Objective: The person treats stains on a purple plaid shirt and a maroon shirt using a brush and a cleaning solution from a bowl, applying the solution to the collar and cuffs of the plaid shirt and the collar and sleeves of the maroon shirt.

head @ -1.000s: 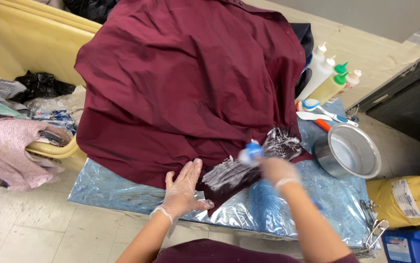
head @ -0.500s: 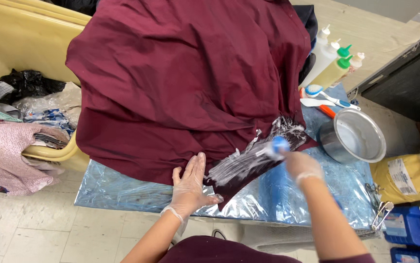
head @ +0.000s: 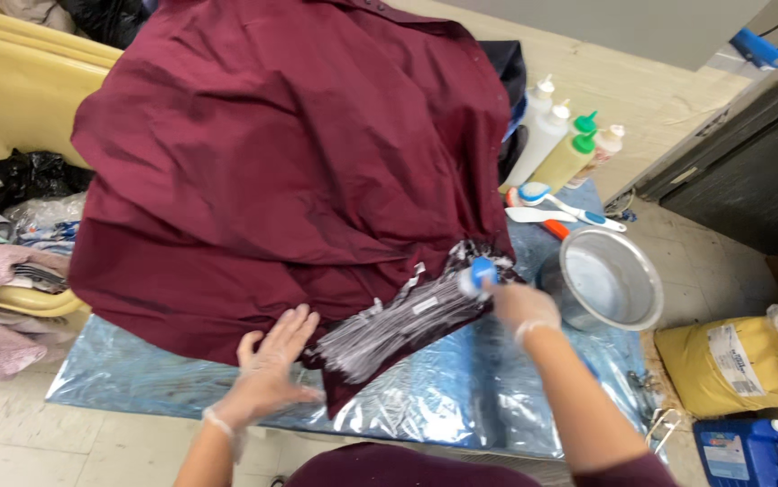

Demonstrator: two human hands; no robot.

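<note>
Item: maroon shirt (head: 280,171), hem flat on blue plastic sheet (head: 443,406). My L hand (head: 267,374), gloved, open, palm pinning cloth taut. My R hand (head: 520,307) gripping blue-tipped brush (head: 477,275) at soapy hem patch (head: 407,325). Tip: short strokes, keep fabric stretched. Steel bowl (head: 610,281) just beside R hand.

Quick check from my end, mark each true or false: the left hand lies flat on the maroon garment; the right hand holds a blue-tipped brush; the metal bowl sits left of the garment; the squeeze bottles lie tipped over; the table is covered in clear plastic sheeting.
1. The left hand lies flat on the maroon garment. True.
2. The right hand holds a blue-tipped brush. True.
3. The metal bowl sits left of the garment. False: it sits to the right.
4. The squeeze bottles lie tipped over. False: they stand upright.
5. The table is covered in clear plastic sheeting. True.
</note>
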